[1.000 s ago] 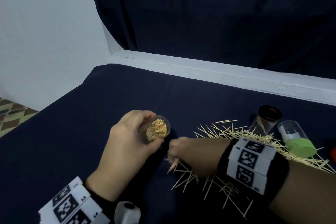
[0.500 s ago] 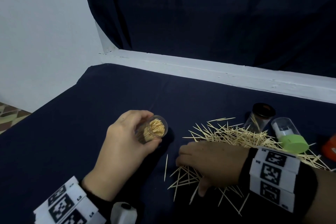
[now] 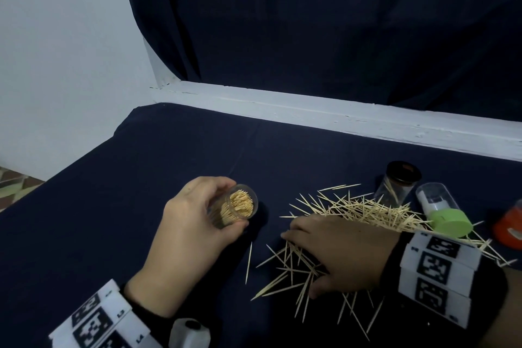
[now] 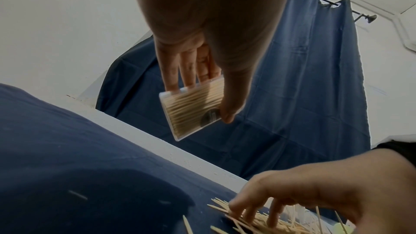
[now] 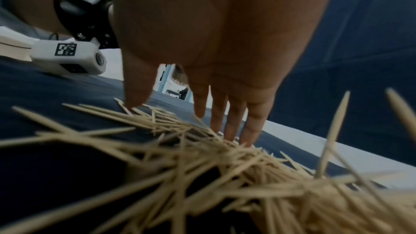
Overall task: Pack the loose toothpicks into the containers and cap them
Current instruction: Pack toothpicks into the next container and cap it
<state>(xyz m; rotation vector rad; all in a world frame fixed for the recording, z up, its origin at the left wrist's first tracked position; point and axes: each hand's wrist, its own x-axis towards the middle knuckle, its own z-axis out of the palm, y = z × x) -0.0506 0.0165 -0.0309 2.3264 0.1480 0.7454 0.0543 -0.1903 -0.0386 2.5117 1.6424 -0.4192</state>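
My left hand (image 3: 195, 223) grips a clear round container (image 3: 236, 207) packed with toothpicks, mouth tilted toward the right; in the left wrist view the same container (image 4: 193, 111) sits between thumb and fingers. My right hand (image 3: 336, 251) lies palm down on the pile of loose toothpicks (image 3: 367, 210) spread over the dark blue cloth, and its straight fingers (image 5: 234, 124) touch the sticks. A single toothpick (image 3: 249, 261) lies apart between the hands.
A clear container with a dark rim (image 3: 398, 183) stands behind the pile with a few sticks inside. A green-capped container (image 3: 442, 210) lies on its side beside it, and an orange cap (image 3: 508, 224) sits at the right edge. A white ledge (image 3: 339, 118) bounds the table's far side.
My right hand has let go of the pinched toothpicks near the container and moved right, flattening onto the pile. One stick now lies alone. The left hand kept the container still.
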